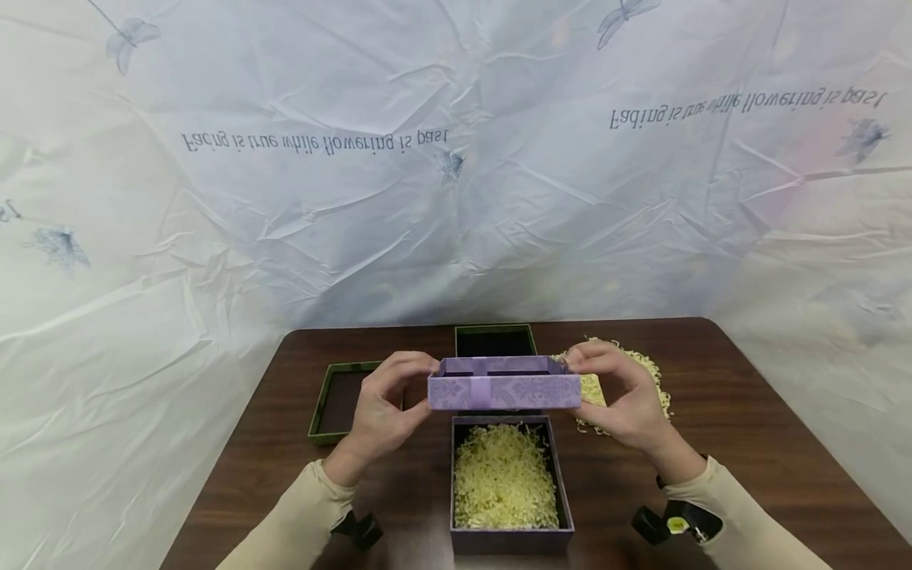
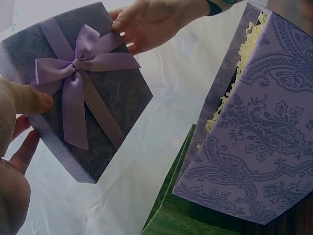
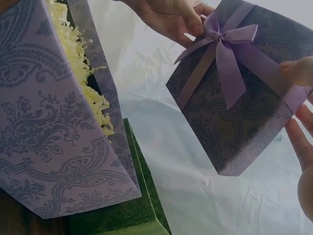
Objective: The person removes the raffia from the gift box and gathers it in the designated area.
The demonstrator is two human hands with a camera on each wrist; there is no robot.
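Both hands hold a purple patterned box lid (image 1: pixel 504 393) in the air, one at each end. The left hand (image 1: pixel 390 400) pinches its left end between thumb and fingers. At the right end, the right hand (image 1: pixel 621 396) grips it the same way. A purple ribbon bow (image 2: pixel 76 66) is tied on the lid's outer face, seen in both wrist views. Below the lid stands the open purple box (image 1: pixel 511 540), filled with pale yellow shredded paper (image 1: pixel 504 479). In the head view the lid's hollow side faces up and away.
A green-rimmed dark box (image 1: pixel 495 342) stands behind the lid. On the left lies a shallow green-edged lid (image 1: pixel 329 400). A pile of shredded paper (image 1: pixel 651 380) is spread on the brown table (image 1: pixel 748 443) behind the right hand. A white printed sheet (image 1: pixel 456 206) hangs around the table.
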